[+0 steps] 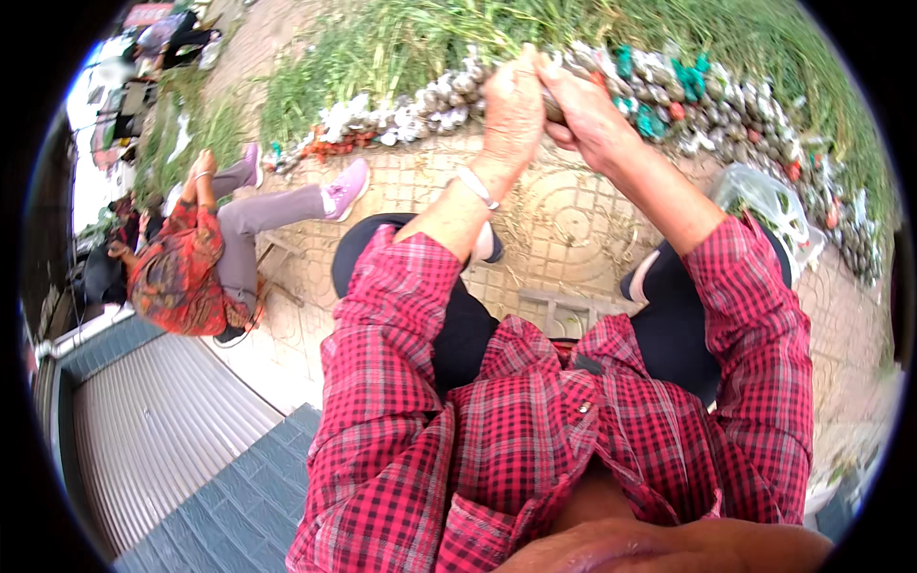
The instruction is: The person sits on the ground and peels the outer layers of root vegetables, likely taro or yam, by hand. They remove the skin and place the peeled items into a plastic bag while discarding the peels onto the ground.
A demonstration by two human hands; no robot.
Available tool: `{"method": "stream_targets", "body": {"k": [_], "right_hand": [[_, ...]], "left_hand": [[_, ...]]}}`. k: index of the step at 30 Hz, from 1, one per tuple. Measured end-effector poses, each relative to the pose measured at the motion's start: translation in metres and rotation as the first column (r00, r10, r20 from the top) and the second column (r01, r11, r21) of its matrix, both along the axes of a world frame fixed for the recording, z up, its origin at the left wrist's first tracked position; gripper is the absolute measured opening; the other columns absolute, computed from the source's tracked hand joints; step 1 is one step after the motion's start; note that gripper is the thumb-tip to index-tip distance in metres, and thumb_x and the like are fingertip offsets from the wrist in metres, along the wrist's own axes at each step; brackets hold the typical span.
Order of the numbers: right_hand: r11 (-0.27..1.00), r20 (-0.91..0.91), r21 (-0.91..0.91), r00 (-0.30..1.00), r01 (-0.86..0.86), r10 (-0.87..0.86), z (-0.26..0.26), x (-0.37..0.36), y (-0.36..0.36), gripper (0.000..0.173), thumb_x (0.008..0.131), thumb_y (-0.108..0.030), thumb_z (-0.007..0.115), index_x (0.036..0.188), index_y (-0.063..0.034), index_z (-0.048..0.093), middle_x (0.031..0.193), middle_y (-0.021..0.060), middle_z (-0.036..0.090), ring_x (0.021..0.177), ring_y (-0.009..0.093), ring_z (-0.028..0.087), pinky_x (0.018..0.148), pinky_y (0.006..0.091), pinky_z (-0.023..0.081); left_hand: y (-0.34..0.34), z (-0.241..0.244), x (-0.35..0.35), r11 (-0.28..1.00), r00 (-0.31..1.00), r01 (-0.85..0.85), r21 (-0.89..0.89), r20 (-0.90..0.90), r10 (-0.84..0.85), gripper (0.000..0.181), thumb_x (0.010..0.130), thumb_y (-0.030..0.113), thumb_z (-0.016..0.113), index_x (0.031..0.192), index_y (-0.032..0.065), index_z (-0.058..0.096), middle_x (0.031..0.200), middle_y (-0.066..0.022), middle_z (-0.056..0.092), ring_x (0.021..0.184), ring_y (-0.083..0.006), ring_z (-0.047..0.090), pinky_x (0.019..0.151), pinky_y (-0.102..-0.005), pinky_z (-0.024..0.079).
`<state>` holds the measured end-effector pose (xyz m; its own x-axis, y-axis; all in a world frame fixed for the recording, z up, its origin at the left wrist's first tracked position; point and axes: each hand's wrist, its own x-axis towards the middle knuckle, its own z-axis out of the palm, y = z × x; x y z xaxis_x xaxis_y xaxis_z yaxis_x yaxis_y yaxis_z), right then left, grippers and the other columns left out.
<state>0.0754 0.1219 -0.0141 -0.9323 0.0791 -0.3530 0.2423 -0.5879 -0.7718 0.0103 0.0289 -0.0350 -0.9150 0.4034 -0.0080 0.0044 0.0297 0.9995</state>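
My left hand (514, 104), with a pale bracelet (475, 188) at the wrist, meets my right hand (591, 107) at the edge of a long row of plant bundles (444, 97). A brownish clump (552, 107) shows between my palms, and both hands are closed around it. My fingers hide most of it, so its shape is unclear. The bundles have long green leaves (415, 36) pointing away from me and roundish, grey-brown lower ends. Many of these ends are wrapped in white plastic, others in green plastic (691, 77) or red-orange material (337, 142).
A translucent plastic bag (763, 197) lies by my right knee. Between my feet is a low wooden frame (566, 304) on patterned paving (566, 208) strewn with plant scraps. To the left, a person (186, 272) sits near the row. A ribbed shutter (172, 422) stands behind.
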Motion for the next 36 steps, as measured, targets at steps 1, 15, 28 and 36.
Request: {"method": "stream_targets", "body": {"k": [1,15,28,36], "right_hand": [[0.999,0.056,0.043,0.998,0.031,-0.034,0.002,-0.001,0.001,0.037,0.092,-0.048,0.052,0.09,-0.0108,0.057,0.056,-0.0044,0.043,0.041,0.004,0.034,0.036,0.0212,0.02],[0.986,0.018,0.153,0.997,-0.073,0.071,0.015,-0.002,-0.013,0.034,0.091,-0.044,0.056,0.097,-0.0106,0.058,0.057,-0.0055,0.042,0.039,0.003,0.03,0.034,0.0188,0.02],[0.947,0.005,-0.307,0.995,-0.096,0.102,-0.002,-0.014,0.022,0.025,0.095,-0.035,0.053,0.091,-0.0104,0.051,0.067,0.0002,0.055,0.038,0.004,0.037,0.033,0.0175,0.026],[0.971,-0.041,-0.061,0.972,-0.232,0.229,0.021,-0.01,0.023,0.016,0.093,-0.024,0.053,0.102,-0.0112,0.047,0.069,-0.0007,0.051,0.044,0.004,0.039,0.035,0.0172,0.029]], "left_hand": [[0.004,0.015,0.005,0.995,0.996,-0.029,-0.096,-0.086,0.02,0.039,0.098,0.035,0.046,0.076,0.0043,0.055,0.066,0.0011,0.049,0.06,-0.0078,0.041,0.052,-0.0273,0.038],[0.0,0.006,0.0,0.956,0.934,-0.111,0.272,0.358,0.007,0.052,0.094,0.049,0.048,0.068,0.0051,0.057,0.055,-0.0031,0.055,0.038,-0.0111,0.045,0.033,-0.0247,0.033],[-0.001,0.025,-0.002,0.93,0.875,0.129,0.345,0.401,-0.271,0.037,0.098,0.034,0.043,0.079,0.0039,0.053,0.062,-0.0026,0.05,0.049,-0.0088,0.045,0.04,-0.0238,0.04],[-0.006,0.014,-0.02,0.89,0.857,0.233,0.391,0.351,-0.378,0.028,0.096,0.024,0.051,0.092,0.0003,0.065,0.078,-0.0041,0.064,0.058,-0.0086,0.055,0.053,-0.0229,0.047]]}}
